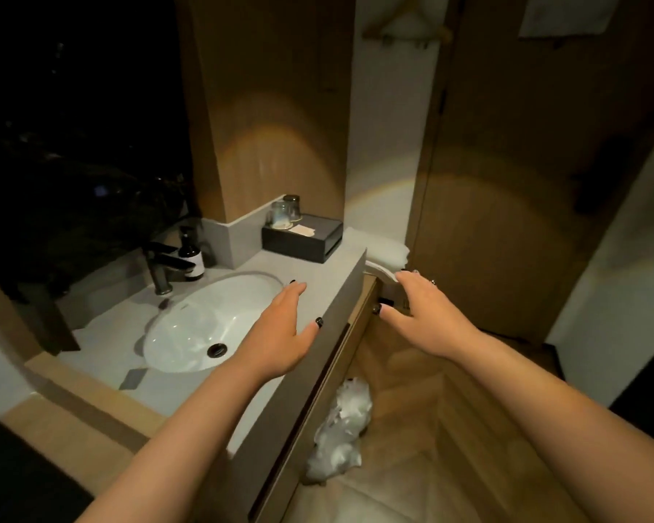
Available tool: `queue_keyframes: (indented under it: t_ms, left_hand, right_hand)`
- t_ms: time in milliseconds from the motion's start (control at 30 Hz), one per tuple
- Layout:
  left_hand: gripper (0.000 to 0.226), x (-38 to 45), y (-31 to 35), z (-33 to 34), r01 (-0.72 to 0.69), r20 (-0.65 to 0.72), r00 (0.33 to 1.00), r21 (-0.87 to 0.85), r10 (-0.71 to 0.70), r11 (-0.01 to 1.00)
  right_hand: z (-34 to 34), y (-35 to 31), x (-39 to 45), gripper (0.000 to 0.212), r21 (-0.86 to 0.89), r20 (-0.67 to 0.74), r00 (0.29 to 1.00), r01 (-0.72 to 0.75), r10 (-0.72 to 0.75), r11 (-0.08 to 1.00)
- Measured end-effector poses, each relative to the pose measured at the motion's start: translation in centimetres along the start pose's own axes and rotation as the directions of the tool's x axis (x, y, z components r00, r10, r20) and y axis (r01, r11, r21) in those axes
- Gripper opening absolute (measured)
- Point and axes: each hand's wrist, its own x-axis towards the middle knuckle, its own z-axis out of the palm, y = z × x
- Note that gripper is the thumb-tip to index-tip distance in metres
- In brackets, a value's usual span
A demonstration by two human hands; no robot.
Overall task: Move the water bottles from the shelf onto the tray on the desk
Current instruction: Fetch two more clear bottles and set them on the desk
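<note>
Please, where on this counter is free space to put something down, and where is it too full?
Free: the counter strip between the sink and the black box, and the front edge under the left hand. Crowded: the back left corner with the tap and soap bottle, and the back right with the box and glasses.

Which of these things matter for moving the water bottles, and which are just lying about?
For the job: left hand, right hand, both empty. No bottles or tray in view.

Lying about: sink, faucet, soap bottle, black box, glasses, towels, white bag.
</note>
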Motion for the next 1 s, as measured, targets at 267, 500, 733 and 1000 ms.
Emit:
queue_keyframes:
  t_ms: [267, 500, 733, 1000]
  left_hand:
    - [0.067, 10.9, 0.6, 4.1, -0.088, 0.090, 0.992, -0.021, 0.090, 0.996]
    - [0.066, 22.3, -1.1, 6.9, -0.105, 0.168, 0.980, -0.037, 0.109, 0.994]
    - [0.065, 31.9, -1.4, 8.8, -0.155, 0.242, 0.959, 0.006, 0.149, 0.988]
    - [0.056, 41.4, -0.2, 14.6, -0.162, 0.284, 0.945, -0.019, 0.161, 0.987]
  right_hand:
    - [0.9, 5.4, 6.3, 0.059, 0.028, -0.017, 0.991, -0.131, 0.131, 0.991]
    - [2.5, 10.3, 15.5, 0.068, 0.001, -0.039, 0.966, -0.254, 0.254, 0.967]
    - [2.8, 14.5, 23.2, 0.070, 0.006, -0.045, 0.944, -0.327, 0.327, 0.945]
    - [3.1, 21.4, 30.6, 0.070, 0.068, -0.024, 0.942, -0.333, 0.335, 0.940]
